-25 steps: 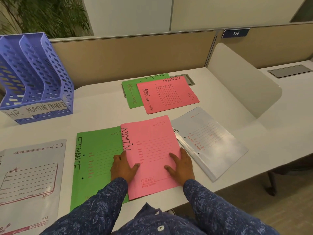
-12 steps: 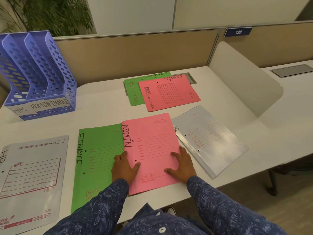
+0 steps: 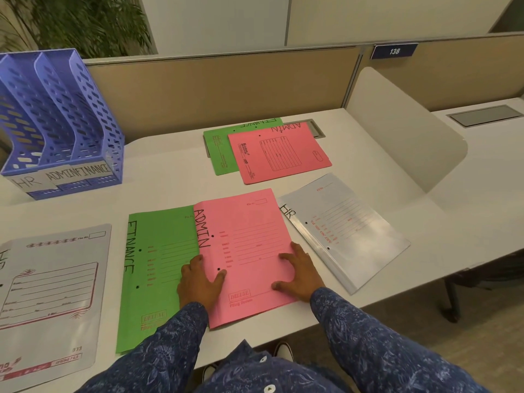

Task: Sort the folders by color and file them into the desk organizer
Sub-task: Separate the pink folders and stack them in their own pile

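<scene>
The pink ADMIN folder (image 3: 246,251) lies flat on the table (image 3: 170,191), overlapping the green FINANCE folder (image 3: 153,265). The right hand (image 3: 297,276) presses near its right edge, fingers spread flat. The left hand (image 3: 198,282) straddles its left edge, with the thumb on pink and straight fingers on green.

Pink folder (image 3: 249,236) under right fingers (image 3: 295,251): "ADMIN", stamp "DELUXE". Green folder (image 3: 158,251) under left fingers (image 3: 195,263): "FINANCE", "DELUXE". Right grey folder (image 3: 348,222), right of right fingers: "HR". Left grey folder (image 3: 51,279), well left of left fingers: "333". Beyond the fingertips: far pink folder (image 3: 283,154) "ADMIN", far green folder (image 3: 219,148) "FINANCE", both upside down. Organizer (image 3: 56,109) tags: "HR", "ADMIN", "FINANCE". Plaque (image 3: 394,51): "138".
</scene>
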`<action>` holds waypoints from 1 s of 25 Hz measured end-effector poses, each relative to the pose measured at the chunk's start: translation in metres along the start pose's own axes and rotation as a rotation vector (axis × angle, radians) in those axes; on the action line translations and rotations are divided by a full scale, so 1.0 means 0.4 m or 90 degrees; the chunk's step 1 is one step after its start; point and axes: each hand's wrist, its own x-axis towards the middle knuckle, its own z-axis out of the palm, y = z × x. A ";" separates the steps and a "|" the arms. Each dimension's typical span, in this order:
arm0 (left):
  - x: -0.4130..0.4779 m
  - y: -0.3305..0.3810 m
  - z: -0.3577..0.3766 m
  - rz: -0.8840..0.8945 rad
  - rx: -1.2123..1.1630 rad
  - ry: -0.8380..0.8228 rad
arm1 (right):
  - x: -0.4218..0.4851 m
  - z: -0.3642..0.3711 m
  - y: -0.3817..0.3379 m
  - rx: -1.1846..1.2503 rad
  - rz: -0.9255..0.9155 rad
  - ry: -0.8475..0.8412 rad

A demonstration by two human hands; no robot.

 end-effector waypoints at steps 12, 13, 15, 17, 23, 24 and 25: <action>0.003 -0.017 0.007 0.090 0.146 -0.009 | -0.001 0.031 0.003 -0.111 -0.063 0.037; 0.002 -0.019 0.011 0.101 0.152 -0.022 | 0.000 0.032 0.003 -0.113 -0.063 0.038; -0.001 -0.021 0.018 0.122 0.167 -0.035 | -0.001 0.032 0.003 -0.113 -0.066 0.040; 0.002 -0.018 0.020 0.141 0.182 -0.038 | -0.002 0.030 0.005 -0.107 -0.071 0.040; 0.026 0.050 0.043 0.292 0.308 -0.072 | 0.020 -0.035 0.043 -0.090 -0.056 0.141; 0.028 0.074 0.054 0.310 0.314 -0.078 | 0.024 -0.055 0.059 -0.096 -0.043 0.151; 0.031 0.102 0.068 0.326 0.318 -0.084 | 0.026 -0.077 0.079 -0.100 -0.027 0.160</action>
